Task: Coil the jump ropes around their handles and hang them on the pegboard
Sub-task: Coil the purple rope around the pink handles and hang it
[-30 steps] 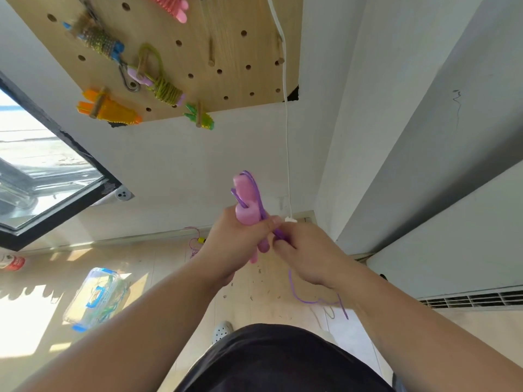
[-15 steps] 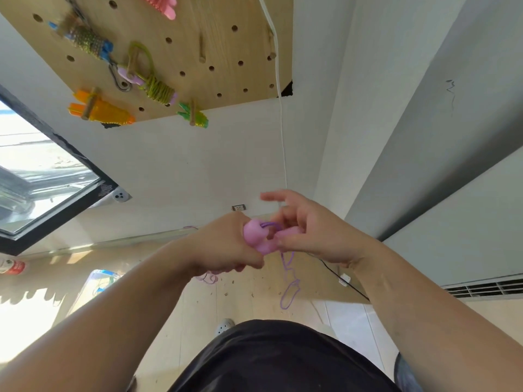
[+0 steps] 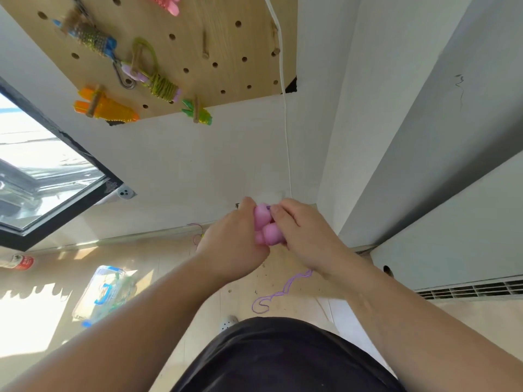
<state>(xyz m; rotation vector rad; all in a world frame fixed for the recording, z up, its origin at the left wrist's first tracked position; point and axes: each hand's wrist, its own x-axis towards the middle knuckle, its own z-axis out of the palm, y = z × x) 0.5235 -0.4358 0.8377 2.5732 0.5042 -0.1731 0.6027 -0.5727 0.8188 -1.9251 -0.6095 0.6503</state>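
Observation:
Both my hands hold a pair of pink jump rope handles (image 3: 268, 230) in front of me. My left hand (image 3: 235, 244) grips them from the left, my right hand (image 3: 300, 230) from the right with fingers curled over the top. Their purple rope (image 3: 278, 292) trails down to the floor in loose loops. Up on the wall is the wooden pegboard (image 3: 181, 43) with coiled ropes hung on pegs: an orange one (image 3: 104, 107), a green-yellow one (image 3: 158, 80), a blue-handled one (image 3: 87, 35), a small green one (image 3: 198, 111) and a pink one (image 3: 167, 1) at the top edge.
A white cord (image 3: 285, 108) hangs down the wall past the pegboard's right side. A clear plastic box with blue clips (image 3: 104, 292) lies on the wooden floor at left. A window (image 3: 42, 171) is at left, a grey cabinet with a vent (image 3: 467, 264) at right.
The handles came down from upright in my left hand. My right hand left the rope and closed over the handles. The trailing rope on the floor shifted.

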